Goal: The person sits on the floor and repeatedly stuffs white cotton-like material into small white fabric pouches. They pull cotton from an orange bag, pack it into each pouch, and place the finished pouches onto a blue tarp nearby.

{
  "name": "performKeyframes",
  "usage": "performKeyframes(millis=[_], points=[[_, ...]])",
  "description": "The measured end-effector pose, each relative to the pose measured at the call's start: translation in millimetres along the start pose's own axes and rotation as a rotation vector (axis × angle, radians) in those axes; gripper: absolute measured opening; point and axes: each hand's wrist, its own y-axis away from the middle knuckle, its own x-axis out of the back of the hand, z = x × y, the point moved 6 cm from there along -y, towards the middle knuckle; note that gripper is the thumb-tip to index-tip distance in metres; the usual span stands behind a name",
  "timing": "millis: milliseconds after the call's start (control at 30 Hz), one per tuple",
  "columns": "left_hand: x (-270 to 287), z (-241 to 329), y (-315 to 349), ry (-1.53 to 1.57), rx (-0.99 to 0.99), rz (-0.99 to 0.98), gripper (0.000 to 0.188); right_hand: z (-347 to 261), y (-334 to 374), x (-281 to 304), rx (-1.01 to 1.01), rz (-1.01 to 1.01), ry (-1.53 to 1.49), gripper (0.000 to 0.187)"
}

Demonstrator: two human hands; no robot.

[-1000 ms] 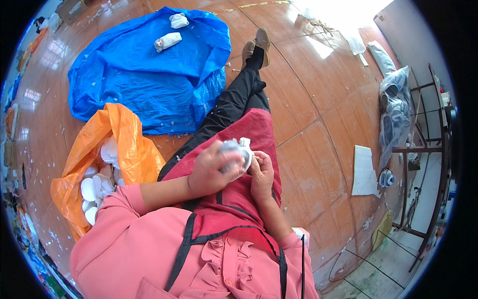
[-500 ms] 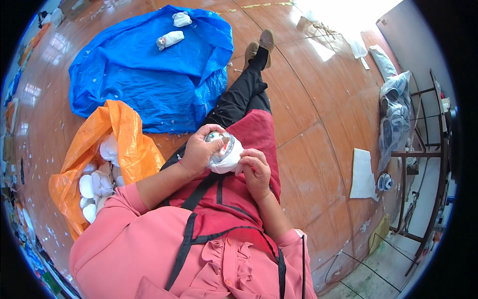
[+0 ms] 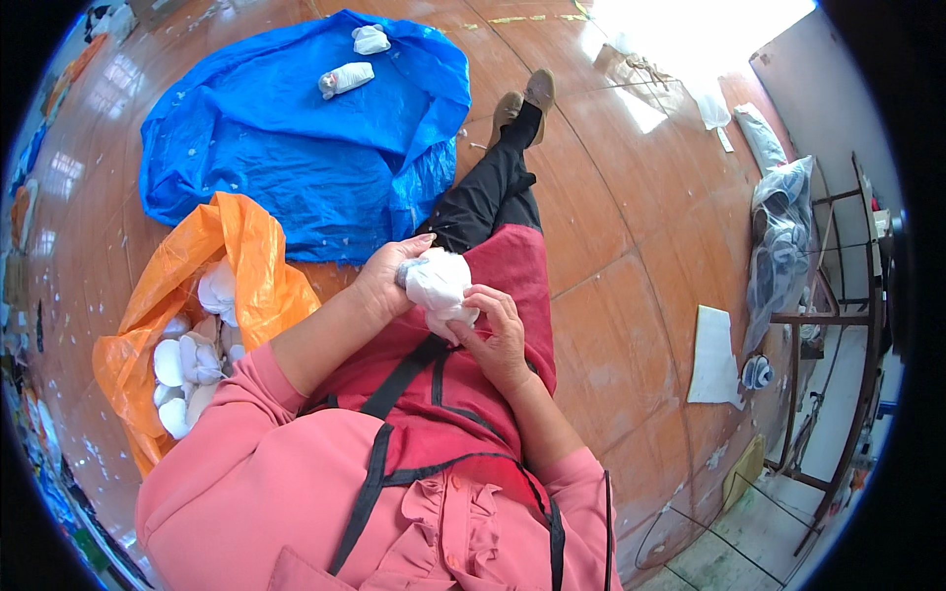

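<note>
Over my lap my left hand (image 3: 386, 278) grips a small white stuffed toy piece (image 3: 440, 281) from its left side, fingers mostly behind it. A bit of grey edging shows beside that hand. The white cloth side faces up, and the face on the piece is turned out of sight. My right hand (image 3: 498, 345) is closed at the lower right of the piece, thumb and fingers pinching its loose white cloth. Whether a needle or thread is there is too small to tell.
A blue sheet (image 3: 286, 148) on the tiled floor carries two white stuffed pieces (image 3: 347, 80). At my left an orange bag (image 3: 256, 256) holds several white padded pieces (image 3: 169, 362). To the right are a white sheet (image 3: 713, 355), a clear plastic bag (image 3: 780, 231) and a metal rack (image 3: 823, 319).
The toy piece has been turned over: its face with a blue eye showed before, and now plain white cloth does. My right hand has shifted slightly down and left along it.
</note>
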Motion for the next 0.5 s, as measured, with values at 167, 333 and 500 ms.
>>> performKeyframes(millis=[167, 333, 500], points=[[17, 4, -29, 0.075, 0.024, 0.044, 0.019, 11, -7, -20, -0.1, -0.113, 0.147, 0.043], [50, 17, -68, 0.113, -0.029, 0.128, 0.014, 8, -13, -36, -0.118, -0.22, 0.294, 0.037], [41, 14, -52, -0.11, -0.122, 0.106, 0.02, 25, -1, -37, -0.107, -0.133, 0.217, 0.032]])
